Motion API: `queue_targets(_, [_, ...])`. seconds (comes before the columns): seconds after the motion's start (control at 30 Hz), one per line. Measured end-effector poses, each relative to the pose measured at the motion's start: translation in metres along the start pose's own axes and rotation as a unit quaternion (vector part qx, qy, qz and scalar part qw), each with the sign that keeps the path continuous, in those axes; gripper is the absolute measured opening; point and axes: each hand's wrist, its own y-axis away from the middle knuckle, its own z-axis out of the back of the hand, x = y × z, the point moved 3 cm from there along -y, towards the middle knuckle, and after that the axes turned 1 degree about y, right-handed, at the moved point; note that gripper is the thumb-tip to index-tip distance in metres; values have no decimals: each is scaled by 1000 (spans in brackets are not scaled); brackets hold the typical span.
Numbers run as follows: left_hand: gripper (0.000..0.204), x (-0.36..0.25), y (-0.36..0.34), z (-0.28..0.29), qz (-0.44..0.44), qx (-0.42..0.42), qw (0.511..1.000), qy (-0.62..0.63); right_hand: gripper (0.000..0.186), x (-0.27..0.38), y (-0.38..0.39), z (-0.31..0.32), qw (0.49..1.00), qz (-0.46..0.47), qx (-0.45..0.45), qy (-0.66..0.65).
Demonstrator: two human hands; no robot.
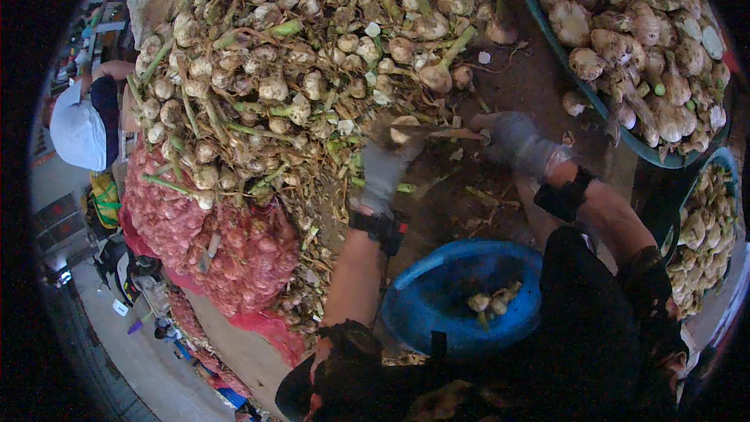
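In my gloved left hand (382, 164) is a garlic bulb (404, 130), blurred, in front of a heap of dirty garlic with stalks and dry leaves (273, 86). My gloved right hand (512, 141) is closed on a knife (457, 134), whose blade points left toward that bulb; whether blade and bulb touch I cannot tell. Below and between my forearms sits a blue basin (414, 289) with a few bulbs (492, 305) in it.
Tubs of garlic (605, 105) (708, 227) stand at the right. Red mesh sacks of bulbs (234, 258) lie at the left. A person in a pale cap (78, 129) is at the far left, beside scattered items on the floor.
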Motion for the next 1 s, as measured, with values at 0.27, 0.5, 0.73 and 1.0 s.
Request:
queue_targets(0.27, [36,-17,36,-4,109,42,989,87,31,32,-1,8,995,96,-19,6])
queue_targets(0.5, [33,24,45,0,-23,128,990,50,41,47,3,12,990,137,-20,37])
queue_targets(0.73, [33,21,50,-24,-38,189,969,-157,47,22,2,-1,991,131,-23,0])
queue_targets(1.0, [46,-75,66,-48,1,134,989,-64,45,-65,22,4,999,-16,4,42])
